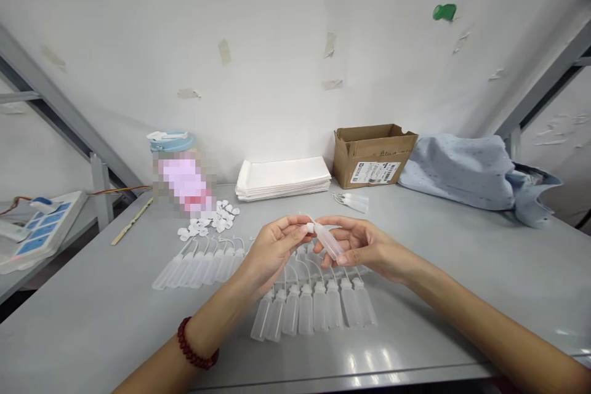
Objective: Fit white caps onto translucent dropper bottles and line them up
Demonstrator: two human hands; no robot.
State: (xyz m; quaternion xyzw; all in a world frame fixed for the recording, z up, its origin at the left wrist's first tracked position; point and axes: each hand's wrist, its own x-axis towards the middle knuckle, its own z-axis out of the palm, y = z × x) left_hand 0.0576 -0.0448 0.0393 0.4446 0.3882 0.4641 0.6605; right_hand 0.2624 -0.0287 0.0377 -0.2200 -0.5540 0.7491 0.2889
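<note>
Between both hands, above the table, is a small translucent plastic squeeze bottle (329, 242) with a white cap and a thin tube, tilted with its cap end to the upper left. My left hand (277, 246) pinches the cap between thumb and fingers. My right hand (362, 243) holds the bottle's body near its base. Below my hands lies a row of similar bottles with thin bent tubes (306, 311), side by side. Another row of such bottles (203, 266) lies left of my left wrist. Part of the rows is hidden behind my hands.
Small white pieces (224, 215) lie in a pile at the back left, near a container with a blue lid (170, 141). A stack of white envelopes (284, 178), a cardboard box (373, 157) and blue cloth (457, 172) line the wall. A power strip (46, 228) sits at far left.
</note>
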